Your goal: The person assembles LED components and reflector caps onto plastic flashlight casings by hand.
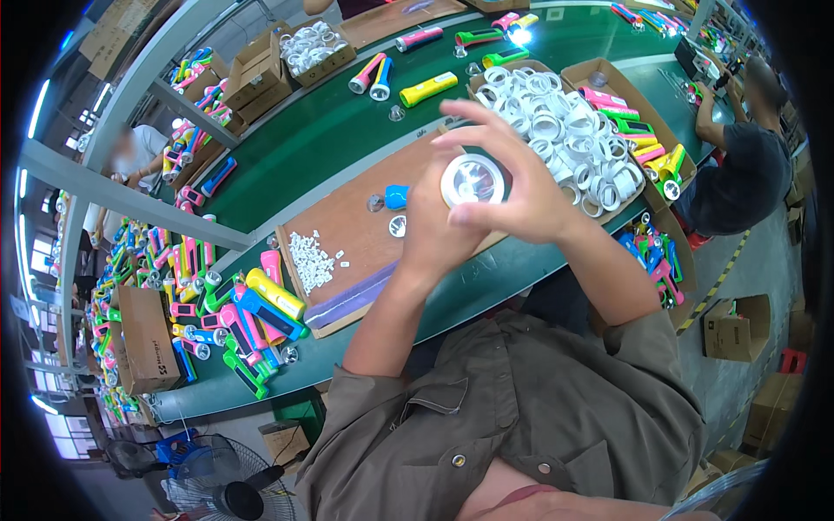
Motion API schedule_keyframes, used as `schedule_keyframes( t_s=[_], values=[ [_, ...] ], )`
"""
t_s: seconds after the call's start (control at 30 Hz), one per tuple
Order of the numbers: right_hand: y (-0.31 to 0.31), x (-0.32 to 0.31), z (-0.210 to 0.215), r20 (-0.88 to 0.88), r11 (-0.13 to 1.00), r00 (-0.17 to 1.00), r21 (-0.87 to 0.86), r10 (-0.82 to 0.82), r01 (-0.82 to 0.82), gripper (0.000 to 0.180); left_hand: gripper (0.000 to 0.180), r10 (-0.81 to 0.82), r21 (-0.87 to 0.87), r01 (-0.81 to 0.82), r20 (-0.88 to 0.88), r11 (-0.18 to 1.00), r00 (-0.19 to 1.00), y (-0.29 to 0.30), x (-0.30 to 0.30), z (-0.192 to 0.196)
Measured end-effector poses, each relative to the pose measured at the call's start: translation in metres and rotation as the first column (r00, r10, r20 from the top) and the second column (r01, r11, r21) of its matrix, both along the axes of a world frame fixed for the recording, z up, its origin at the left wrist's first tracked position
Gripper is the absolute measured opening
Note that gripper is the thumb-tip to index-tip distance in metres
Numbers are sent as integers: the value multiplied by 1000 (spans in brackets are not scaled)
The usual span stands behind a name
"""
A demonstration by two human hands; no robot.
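While both hands pinch a round silver reflector (pixel 472 180), open cardboard box (pixel 599 74) of white rings (pixel 556 122) behind.

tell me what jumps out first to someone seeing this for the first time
At centre, the left hand and right hand together hold up a round silvery flashlight reflector head above a brown cardboard sheet. Just behind it, a cardboard box brims with white plastic rings. At lower left, a bright heap of pink, yellow, blue and green flashlight bodies lies on the green conveyor belt.
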State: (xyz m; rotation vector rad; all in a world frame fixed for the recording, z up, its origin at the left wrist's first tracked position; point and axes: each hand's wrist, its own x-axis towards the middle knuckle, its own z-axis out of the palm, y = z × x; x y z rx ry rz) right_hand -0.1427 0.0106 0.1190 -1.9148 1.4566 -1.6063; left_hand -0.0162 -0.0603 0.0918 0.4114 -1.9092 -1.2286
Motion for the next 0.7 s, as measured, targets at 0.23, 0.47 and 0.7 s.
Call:
schedule_keyframes(
  t_s=[0.23,0.47,0.7],
  values=[
    [0,-3,16,130,999,991,-11,33,-32,17,52,169,-405,-174,-47,898,984,10,2,-9],
    [-6,-33,29,418,922,872,166,256,-350,13,49,-298,105,282,200,954,933,7,7,-21],
    [-5,-33,44,370,711,682,76,631,-699,19,37,-768,657,733,-373,177,520,20,17,-14]
  ],
)
